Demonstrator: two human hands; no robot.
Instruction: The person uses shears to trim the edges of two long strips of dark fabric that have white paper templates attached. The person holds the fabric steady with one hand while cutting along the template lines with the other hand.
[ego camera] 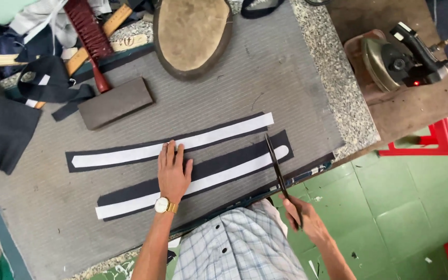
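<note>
On the grey tabletop [265, 67], the left hand [173, 173] lies flat, its grip wide and fingers spread, pressing the nearer dark fabric strip [219, 166] with its white lining, just below a second, similar strip [130, 154]. The right hand [304, 218] has its grip closed around the handles of black scissors [276, 163], whose blades cross the nearer strip's right end. An iron [395, 62] rests on a wooden stand, well apart to the right.

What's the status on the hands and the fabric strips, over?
Left hand flat on near dark fabric strip. Right hand shut on scissors, blades over strip's right end. Far strip untouched. Nothing blocking.
</note>
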